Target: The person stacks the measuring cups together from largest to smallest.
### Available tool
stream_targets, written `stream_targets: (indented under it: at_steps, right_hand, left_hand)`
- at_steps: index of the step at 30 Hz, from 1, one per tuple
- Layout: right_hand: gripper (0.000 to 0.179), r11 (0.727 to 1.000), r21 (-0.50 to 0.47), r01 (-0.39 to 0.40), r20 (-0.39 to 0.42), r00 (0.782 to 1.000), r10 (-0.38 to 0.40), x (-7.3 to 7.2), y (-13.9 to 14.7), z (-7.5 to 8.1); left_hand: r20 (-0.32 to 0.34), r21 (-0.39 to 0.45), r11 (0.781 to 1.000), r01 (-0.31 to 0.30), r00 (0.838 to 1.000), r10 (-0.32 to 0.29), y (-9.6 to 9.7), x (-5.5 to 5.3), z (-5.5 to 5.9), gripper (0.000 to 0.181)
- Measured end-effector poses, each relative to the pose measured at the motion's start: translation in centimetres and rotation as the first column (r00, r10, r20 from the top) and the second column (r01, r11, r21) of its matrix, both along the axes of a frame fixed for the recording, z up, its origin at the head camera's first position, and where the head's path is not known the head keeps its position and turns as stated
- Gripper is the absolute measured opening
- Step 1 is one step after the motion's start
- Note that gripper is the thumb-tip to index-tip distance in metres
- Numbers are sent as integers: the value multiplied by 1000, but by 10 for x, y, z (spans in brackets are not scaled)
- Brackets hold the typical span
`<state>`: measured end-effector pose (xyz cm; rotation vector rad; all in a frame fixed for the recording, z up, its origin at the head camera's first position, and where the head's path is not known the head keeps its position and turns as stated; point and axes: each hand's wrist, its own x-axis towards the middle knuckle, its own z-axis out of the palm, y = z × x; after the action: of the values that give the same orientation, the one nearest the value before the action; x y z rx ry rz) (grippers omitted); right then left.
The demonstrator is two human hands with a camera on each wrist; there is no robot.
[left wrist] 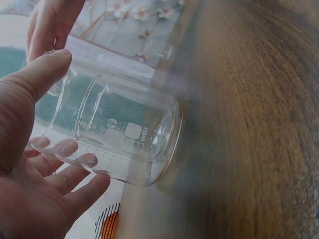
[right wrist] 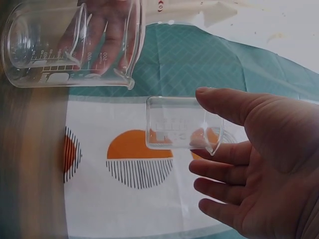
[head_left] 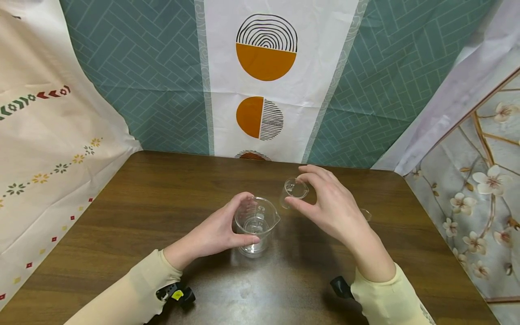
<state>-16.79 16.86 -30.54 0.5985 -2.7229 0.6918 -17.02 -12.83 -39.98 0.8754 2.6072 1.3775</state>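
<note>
My left hand (head_left: pixel 221 228) grips a large clear glass beaker (head_left: pixel 271 217) around its side, thumb and fingers on opposite walls. The beaker stands upright on the table, its spout pointing right. Inside it sits a smaller beaker (left wrist: pixel 124 117) with white markings, one reading 100ml. My right hand (head_left: pixel 331 201) pinches a still smaller glass beaker (right wrist: pixel 169 122) near its rim between thumb and forefinger; the other fingers stretch out beside it. This small beaker is held up off the table, to the right of and beyond the large one.
Another clear glass rim (head_left: pixel 366 214) shows partly behind my right wrist; its body is hidden. The brown wooden table (head_left: pixel 162 189) ends at a patterned cloth backdrop (head_left: pixel 260 90), with more cloth along the left and a floral panel (head_left: pixel 471 212) on the right.
</note>
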Motion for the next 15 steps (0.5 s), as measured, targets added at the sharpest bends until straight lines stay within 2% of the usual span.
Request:
stream_targets:
  at_steps: [15]
  right_hand:
    - [48, 1000, -10, -26, -39, 999, 26, 8, -4, 5]
  left_hand:
    - [-7, 22, 1000, 14, 1000, -14, 0, -2, -1, 92]
